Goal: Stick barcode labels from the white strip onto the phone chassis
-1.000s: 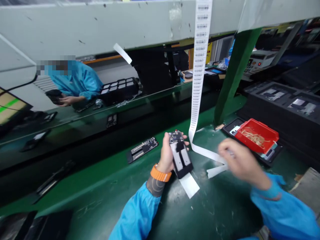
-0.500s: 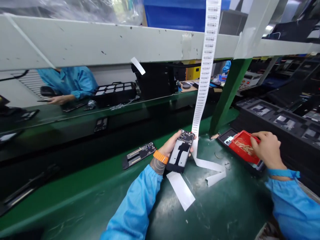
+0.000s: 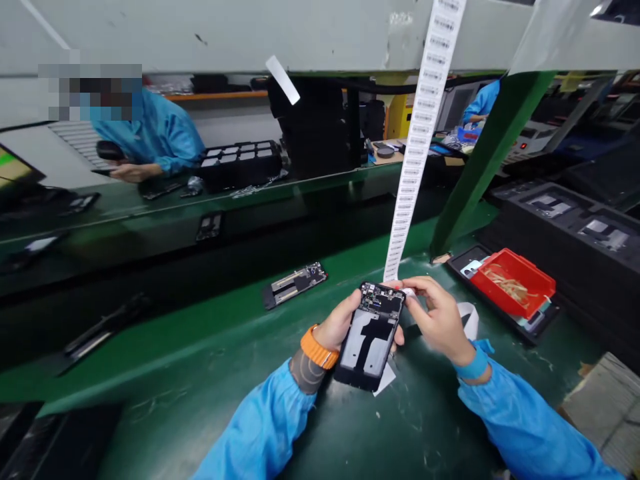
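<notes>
My left hand [image 3: 336,323] grips an opened phone body [image 3: 370,335] from its left side, circuit board end pointing away from me. My right hand [image 3: 439,319] is at the phone's top right corner, fingers pinched together on a small part I cannot make out. A long strip of barcode labels [image 3: 417,157] hangs down from the overhead beam and ends just behind the phone, its white backing tail [image 3: 467,319] curling on the green bench [image 3: 410,427]. A red bin [image 3: 513,283] of small parts sits to the right on a black tray.
Another opened phone [image 3: 295,284] lies on the green strip ahead. A dark conveyor belt [image 3: 150,273] runs across, with more phones on it. A person in a blue coat [image 3: 150,143] works on the far side. Black trays [image 3: 565,220] stack at the right; a green post [image 3: 480,167] rises nearby.
My right hand left the red bin and came back to the phone's top corner, fingers pinched. The left hand lowered the phone slightly toward me.
</notes>
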Motion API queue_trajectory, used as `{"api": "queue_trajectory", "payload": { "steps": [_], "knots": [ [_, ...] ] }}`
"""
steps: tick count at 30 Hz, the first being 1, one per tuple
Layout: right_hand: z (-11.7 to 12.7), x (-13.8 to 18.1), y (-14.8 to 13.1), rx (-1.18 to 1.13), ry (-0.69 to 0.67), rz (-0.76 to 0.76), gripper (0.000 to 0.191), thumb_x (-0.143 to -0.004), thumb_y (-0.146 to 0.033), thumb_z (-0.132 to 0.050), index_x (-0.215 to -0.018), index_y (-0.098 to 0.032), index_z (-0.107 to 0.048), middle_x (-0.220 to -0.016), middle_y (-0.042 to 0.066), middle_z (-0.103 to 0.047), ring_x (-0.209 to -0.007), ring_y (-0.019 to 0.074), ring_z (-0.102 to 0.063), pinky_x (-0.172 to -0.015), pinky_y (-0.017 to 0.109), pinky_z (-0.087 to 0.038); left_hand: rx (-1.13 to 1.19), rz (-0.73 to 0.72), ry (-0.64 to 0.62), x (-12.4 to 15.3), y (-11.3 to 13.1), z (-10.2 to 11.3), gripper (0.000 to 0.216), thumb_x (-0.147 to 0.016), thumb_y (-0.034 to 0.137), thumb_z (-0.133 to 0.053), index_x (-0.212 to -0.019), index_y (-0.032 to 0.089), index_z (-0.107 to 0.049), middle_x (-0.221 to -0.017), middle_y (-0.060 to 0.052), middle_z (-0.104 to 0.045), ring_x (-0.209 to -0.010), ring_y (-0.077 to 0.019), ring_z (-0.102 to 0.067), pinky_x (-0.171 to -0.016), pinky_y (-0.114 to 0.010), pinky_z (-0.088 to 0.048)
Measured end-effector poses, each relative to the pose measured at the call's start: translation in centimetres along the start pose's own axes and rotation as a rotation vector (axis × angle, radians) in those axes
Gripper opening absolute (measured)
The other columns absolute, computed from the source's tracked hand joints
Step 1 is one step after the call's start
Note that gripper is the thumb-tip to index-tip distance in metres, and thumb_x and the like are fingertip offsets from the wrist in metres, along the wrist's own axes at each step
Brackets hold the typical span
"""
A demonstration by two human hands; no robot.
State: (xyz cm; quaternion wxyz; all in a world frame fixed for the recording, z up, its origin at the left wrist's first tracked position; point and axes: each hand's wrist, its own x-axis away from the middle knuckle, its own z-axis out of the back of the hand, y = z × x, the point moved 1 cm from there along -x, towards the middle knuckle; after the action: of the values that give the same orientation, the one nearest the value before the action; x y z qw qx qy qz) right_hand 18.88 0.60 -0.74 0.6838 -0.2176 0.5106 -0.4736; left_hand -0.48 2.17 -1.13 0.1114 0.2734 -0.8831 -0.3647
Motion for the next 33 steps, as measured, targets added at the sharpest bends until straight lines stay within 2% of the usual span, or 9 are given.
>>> {"api": "queue_trajectory", "payload": {
  "steps": [6, 11, 14, 18, 23, 25, 27, 30, 33],
  "knots": [
    [0.0, -0.3, 0.0, 0.06, -0.058, 0.057, 0.018, -0.088, -0.015, -0.057, -0.1, -0.021, -0.069, -0.098, 0.007, -0.066, -0.092, 0.0206, -0.064, -0.078, 0.036, -0.054, 0.001, 0.124, 0.023, 0.0, -0.2, 1.5, 0.085, -0.078, 0.082, -0.047, -0.103, 0.004, -0.068, -0.093, -0.023, -0.071, -0.076, -0.0285, -0.069, -0.07, -0.036, -0.052],
    [0.0, 0.0, 0.3, 0.163, 0.018, 0.198, 0.014, -0.086, -0.015, -0.058, -0.083, -0.023, -0.068, -0.092, 0.007, -0.067, -0.089, 0.0233, -0.063, -0.08, 0.042, -0.053, 0.207, 0.155, 0.058, -0.6, -1.4, 2.2, 0.088, -0.08, 0.084, -0.039, -0.115, 0.007, -0.065, -0.093, -0.022, -0.072, -0.078, -0.0303, -0.071, -0.071, -0.038, -0.054],
    [0.5, 0.1, 0.9, 0.099, 0.076, 0.131, 0.01, -0.085, -0.018, -0.061, -0.078, -0.023, -0.066, -0.088, 0.007, -0.068, -0.086, 0.0237, -0.064, -0.079, 0.042, -0.052, 0.276, 0.145, 0.137, -0.8, -2.0, 2.1, 0.083, -0.083, 0.081, -0.04, -0.122, 0.011, -0.061, -0.092, -0.02, -0.073, -0.075, -0.0296, -0.073, -0.067, -0.038, -0.055],
    [1.4, -0.3, 2.0, -0.235, 0.235, -0.225, 0.007, -0.083, -0.027, -0.068, -0.083, -0.021, -0.063, -0.072, 0.002, -0.064, -0.066, 0.0173, -0.061, -0.062, 0.032, -0.051, 0.172, 0.134, 0.506, 0.4, -2.0, 1.9, 0.06, -0.087, 0.065, -0.056, -0.114, 0.013, -0.063, -0.083, -0.017, -0.073, -0.069, -0.0287, -0.073, -0.062, -0.037, -0.056],
    [-0.2, -0.3, 0.2, -0.714, -0.033, -0.547, 0.021, -0.076, -0.034, -0.074, -0.078, -0.02, -0.059, -0.062, -0.003, -0.057, -0.052, 0.0114, -0.052, -0.047, 0.024, -0.041, 0.184, -0.258, 1.061, 2.0, -1.4, 2.8, 0.035, -0.085, 0.046, -0.07, -0.084, 0.012, -0.062, -0.062, -0.003, -0.063, -0.048, -0.0124, -0.059, -0.05, -0.023, -0.048],
    [-1.9, 0.6, -1.4, -0.788, -0.169, -0.639, 0.026, -0.074, -0.038, -0.077, -0.076, -0.02, -0.059, -0.058, -0.003, -0.056, -0.05, 0.0108, -0.051, -0.046, 0.024, -0.04, 0.274, -0.399, 1.039, 1.5, -0.9, 3.4, 0.04, -0.089, 0.053, -0.062, -0.076, 0.015, -0.057, -0.048, 0.006, -0.045, -0.037, -0.0062, -0.041, -0.04, -0.018, -0.033],
    [-3.7, 1.8, -3.0, -0.828, -0.27, -0.708, 0.03, -0.073, -0.041, -0.078, -0.074, -0.018, -0.059, -0.055, -0.003, -0.056, -0.047, 0.0099, -0.049, -0.044, 0.023, -0.04, 0.347, -0.51, 0.856, 0.5, -0.3, 3.5, 0.041, -0.097, 0.051, -0.047, -0.075, 0.017, -0.054, -0.045, 0.009, -0.029, -0.034, -0.005, -0.027, -0.037, -0.017, -0.022],
    [-6.0, 3.2, -4.7, -0.818, -0.326, -0.739, 0.032, -0.073, -0.043, -0.078, -0.071, -0.018, -0.059, -0.051, -0.004, -0.055, -0.043, 0.0082, -0.047, -0.042, 0.022, -0.039, 0.363, -0.59, 0.633, -1.1, 0.6, 2.8, 0.038, -0.103, 0.032, -0.03, -0.079, 0.017, -0.054, -0.049, 0.007, -0.024, -0.038, -0.0062, -0.02, -0.039, -0.018, -0.02],
    [-7.1, 3.8, -5.6, -0.729, -0.336, -0.722, 0.029, -0.073, -0.041, -0.077, -0.071, -0.017, -0.06, -0.051, -0.004, -0.057, -0.042, 0.0081, -0.048, -0.041, 0.021, -0.04, 0.342, -0.581, 0.582, -2.1, 1.0, 1.7, 0.043, -0.104, 0.024, -0.019, -0.076, 0.018, -0.051, -0.05, 0.006, -0.021, -0.039, -0.008, -0.015, -0.04, -0.019, -0.018]
  ]
}}
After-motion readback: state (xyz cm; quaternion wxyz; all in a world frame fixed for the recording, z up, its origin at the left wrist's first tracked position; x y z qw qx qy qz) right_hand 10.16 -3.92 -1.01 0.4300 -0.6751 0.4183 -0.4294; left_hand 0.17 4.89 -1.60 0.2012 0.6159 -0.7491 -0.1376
